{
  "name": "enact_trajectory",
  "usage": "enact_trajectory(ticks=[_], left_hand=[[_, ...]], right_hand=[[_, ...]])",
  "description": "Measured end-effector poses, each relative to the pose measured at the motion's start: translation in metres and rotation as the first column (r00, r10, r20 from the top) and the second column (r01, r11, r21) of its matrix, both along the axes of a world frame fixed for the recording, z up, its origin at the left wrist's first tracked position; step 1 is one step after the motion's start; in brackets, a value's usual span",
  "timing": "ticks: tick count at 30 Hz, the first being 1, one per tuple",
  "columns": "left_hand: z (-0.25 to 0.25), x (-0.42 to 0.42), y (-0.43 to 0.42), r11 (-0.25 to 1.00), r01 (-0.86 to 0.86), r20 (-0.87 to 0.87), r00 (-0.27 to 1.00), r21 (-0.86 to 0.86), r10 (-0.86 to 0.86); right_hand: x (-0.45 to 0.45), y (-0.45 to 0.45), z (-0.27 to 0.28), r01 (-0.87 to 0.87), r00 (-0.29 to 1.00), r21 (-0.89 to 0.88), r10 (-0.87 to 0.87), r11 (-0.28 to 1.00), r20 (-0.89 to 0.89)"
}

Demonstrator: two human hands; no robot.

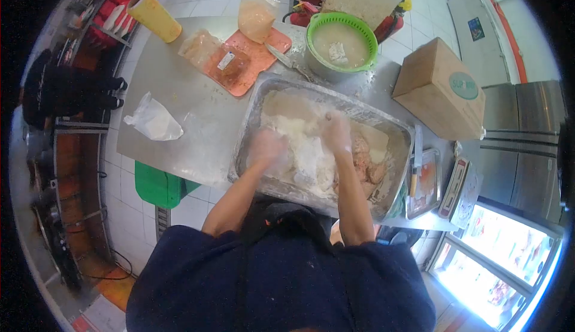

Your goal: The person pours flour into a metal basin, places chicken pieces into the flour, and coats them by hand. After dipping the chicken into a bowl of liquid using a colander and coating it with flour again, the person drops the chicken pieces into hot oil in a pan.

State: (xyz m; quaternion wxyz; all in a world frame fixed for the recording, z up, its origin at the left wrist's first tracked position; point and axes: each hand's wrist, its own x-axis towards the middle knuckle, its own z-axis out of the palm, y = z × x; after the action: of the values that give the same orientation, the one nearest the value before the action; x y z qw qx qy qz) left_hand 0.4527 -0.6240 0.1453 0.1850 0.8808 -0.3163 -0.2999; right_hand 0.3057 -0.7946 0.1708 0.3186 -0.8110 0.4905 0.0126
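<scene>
A large metal tray (400,129) holds white and cream-coloured powder (308,155) at its left and middle, and floured pinkish pieces (361,155) toward its right. My left hand (268,149) is in the left part of the tray, low over the powder; motion smears its fingers. My right hand (336,132) is near the tray's middle, beside the floured pieces, with its fingers curled inward and whitened. Whether it holds anything is too small to tell.
Behind the tray are a green-rimmed bucket (341,41) of cloudy liquid and an orange board (257,56) with bags. A white bag (154,118) lies left. At right are a cardboard box (440,89), a knife (414,158), a smaller tray (425,182) and a scale (458,191).
</scene>
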Motion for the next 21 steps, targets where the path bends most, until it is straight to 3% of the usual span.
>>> enact_trajectory(ticks=[1,2,3,4,5,6,7,8,10,11,13,14,17,18,19,21], left_hand=[[0.022,0.002,-0.004,0.977,0.213,0.196,0.958,0.014,-0.211],[0.040,0.006,-0.009,0.977,0.213,0.191,0.958,0.028,-0.214],[0.053,0.005,-0.013,0.995,0.077,-0.015,0.997,-0.067,-0.078],[0.057,0.002,-0.013,0.987,-0.087,-0.227,0.972,-0.138,0.054],[0.056,0.002,-0.014,0.986,-0.080,-0.220,0.974,-0.148,0.046],[0.055,0.003,-0.018,0.942,-0.127,-0.444,0.896,-0.312,-0.026],[0.053,0.002,-0.019,0.874,-0.207,-0.633,0.762,-0.439,-0.137],[0.050,0.000,-0.020,0.875,-0.202,-0.638,0.756,-0.440,-0.146],[0.047,0.001,-0.023,0.854,-0.078,-0.406,0.900,-0.514,-0.162],[0.034,-0.002,-0.022,0.852,-0.076,-0.408,0.897,-0.519,-0.169],[0.008,-0.010,-0.026,0.646,-0.494,-0.723,0.679,-0.581,-0.131],[0.003,-0.009,-0.032,0.642,-0.499,-0.727,0.673,-0.582,-0.137],[0.026,0.006,-0.052,0.569,-0.408,-0.578,0.802,-0.714,-0.151],[0.036,0.017,-0.065,0.540,-0.480,-0.657,0.729,-0.691,-0.193],[0.048,0.030,-0.080,0.510,-0.549,-0.722,0.649,-0.662,-0.240],[0.074,0.059,-0.115,0.575,-0.308,-0.489,0.852,-0.758,-0.189]], right_hand=[[-0.002,-0.005,0.011,-0.011,1.000,-0.004,0.011,1.000,0.002],[-0.009,0.000,0.015,-0.159,0.963,0.018,0.151,0.987,0.223],[-0.020,0.017,0.019,-0.291,0.867,0.027,0.251,0.956,0.430],[-0.023,0.031,0.038,-0.283,0.873,0.051,0.235,0.958,0.427],[-0.012,0.031,0.065,-0.360,0.881,-0.021,0.347,0.933,0.322],[-0.004,0.025,0.080,-0.437,0.872,-0.092,0.447,0.895,0.202],[-0.005,0.021,0.073,-0.454,0.853,-0.061,0.453,0.889,0.261],[-0.005,0.017,0.065,-0.472,0.831,-0.028,0.455,0.881,0.319],[0.002,0.013,0.068,-0.453,0.877,0.198,0.395,0.869,0.276],[0.002,0.012,0.072,-0.448,0.880,0.194,0.392,0.873,0.270],[0.006,0.004,0.093,-0.318,0.948,0.128,0.315,0.939,0.045],[0.007,-0.002,0.102,-0.316,0.949,0.124,0.314,0.941,0.035],[0.009,-0.040,0.132,-0.108,0.912,-0.211,0.181,0.972,0.368],[0.023,-0.050,0.172,-0.025,0.972,-0.220,0.075,0.975,0.224],[0.033,-0.070,0.184,-0.038,0.988,-0.270,0.077,0.962,0.134],[0.055,-0.121,0.184,-0.029,0.997,-0.314,0.048,0.949,0.053]])
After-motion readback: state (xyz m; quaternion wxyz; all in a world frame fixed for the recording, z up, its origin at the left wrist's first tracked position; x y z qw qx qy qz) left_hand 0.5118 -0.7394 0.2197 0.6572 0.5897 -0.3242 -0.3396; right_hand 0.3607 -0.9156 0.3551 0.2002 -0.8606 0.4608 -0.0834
